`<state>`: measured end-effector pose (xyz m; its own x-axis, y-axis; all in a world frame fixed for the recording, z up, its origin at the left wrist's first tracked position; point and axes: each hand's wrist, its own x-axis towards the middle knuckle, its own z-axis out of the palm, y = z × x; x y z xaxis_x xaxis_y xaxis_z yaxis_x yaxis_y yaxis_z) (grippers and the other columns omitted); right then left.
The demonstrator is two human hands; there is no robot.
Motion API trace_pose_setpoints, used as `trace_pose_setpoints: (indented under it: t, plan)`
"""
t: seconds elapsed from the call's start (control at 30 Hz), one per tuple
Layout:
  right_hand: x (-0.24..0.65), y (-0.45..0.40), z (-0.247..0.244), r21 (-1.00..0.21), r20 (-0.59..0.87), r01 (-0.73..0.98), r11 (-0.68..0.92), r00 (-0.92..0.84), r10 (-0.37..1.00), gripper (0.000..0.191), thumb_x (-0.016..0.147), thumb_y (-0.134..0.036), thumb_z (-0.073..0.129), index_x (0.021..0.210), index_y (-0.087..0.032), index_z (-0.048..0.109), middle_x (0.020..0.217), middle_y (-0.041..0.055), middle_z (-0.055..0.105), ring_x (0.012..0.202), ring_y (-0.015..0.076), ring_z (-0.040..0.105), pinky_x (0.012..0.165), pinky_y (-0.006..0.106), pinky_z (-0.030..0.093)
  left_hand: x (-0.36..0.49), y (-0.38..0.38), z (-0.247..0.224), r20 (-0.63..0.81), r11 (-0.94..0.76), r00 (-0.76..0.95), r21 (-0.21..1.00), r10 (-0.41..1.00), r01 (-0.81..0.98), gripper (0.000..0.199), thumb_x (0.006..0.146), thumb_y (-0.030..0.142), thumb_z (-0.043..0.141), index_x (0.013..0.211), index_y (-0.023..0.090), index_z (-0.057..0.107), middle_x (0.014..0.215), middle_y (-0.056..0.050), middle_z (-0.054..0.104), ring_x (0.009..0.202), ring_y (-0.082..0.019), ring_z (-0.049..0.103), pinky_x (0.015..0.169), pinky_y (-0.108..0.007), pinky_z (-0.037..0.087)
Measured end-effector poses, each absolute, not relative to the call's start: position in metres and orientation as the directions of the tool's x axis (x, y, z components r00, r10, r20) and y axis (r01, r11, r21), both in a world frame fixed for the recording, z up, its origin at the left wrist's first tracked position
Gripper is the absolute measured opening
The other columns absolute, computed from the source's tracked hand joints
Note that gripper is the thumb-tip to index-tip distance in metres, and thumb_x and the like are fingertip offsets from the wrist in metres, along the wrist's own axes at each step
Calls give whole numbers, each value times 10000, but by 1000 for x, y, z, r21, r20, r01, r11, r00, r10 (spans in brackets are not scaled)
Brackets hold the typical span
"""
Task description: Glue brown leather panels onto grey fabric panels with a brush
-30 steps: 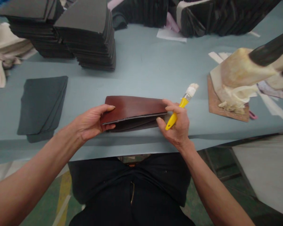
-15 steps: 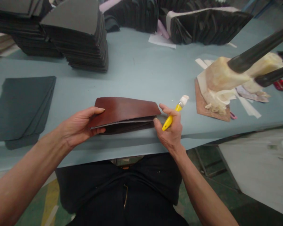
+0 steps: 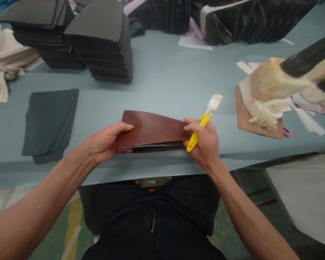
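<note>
A curved, reddish-brown leather piece (image 3: 154, 127) is held between both hands just above the table's front part. My left hand (image 3: 109, 141) grips its left end, thumb on top and fingers beneath. At the right end, my right hand (image 3: 206, 144) pinches the piece's edge, its fingertips partly hidden. That same hand also carries a yellow-handled brush (image 3: 202, 126), whose white bristles point up and away. Under the brown sheet a dark layer shows along the near edge; whether it is joined to the sheet I cannot tell.
Dark sheets (image 3: 50, 122) lie fanned at the left. Tall stacks of dark pieces (image 3: 103, 47) stand behind, with more bundled dark pieces (image 3: 241, 25) at the back. At the right, whitish glue-crusted containers (image 3: 271, 85) with dark handles sit on a brown board (image 3: 246, 119).
The right hand has closed onto the leather's right end, and the gap along the near edge has narrowed. The brush has swung more upright. The camera view has shifted left.
</note>
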<state>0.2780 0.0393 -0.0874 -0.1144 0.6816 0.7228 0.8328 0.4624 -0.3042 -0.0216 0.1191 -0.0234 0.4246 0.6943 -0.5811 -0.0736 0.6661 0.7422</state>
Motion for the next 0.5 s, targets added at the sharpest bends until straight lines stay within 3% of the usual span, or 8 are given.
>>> trace_pose_setpoints:
  t: [0.13,0.3,0.5]
  plan:
    - [278,45,-78,-263,763,817,512,-148,629,146,945,-195,695,1036,-296,642,1223,23,828,1072,268,776,966,493,593,-20,117,-21,-589,630,347,776,729,-6,164,817,261,799,937,164,742,756,-53,759,570,-156,697,439,-218,598]
    - [281,53,-60,-274,785,770,576,-167,597,184,936,-165,722,1042,-294,643,1117,1,841,1006,239,789,887,435,589,-21,113,-15,-549,568,321,822,772,40,225,831,322,811,945,144,735,789,-55,750,608,-162,700,440,-233,618]
    - [284,58,-37,-246,764,756,606,-233,601,207,931,-152,743,1059,-289,658,1086,3,842,991,242,791,869,446,596,-16,107,-12,-489,488,293,869,822,83,247,888,358,773,1005,147,721,863,-41,711,649,-155,677,442,-255,629]
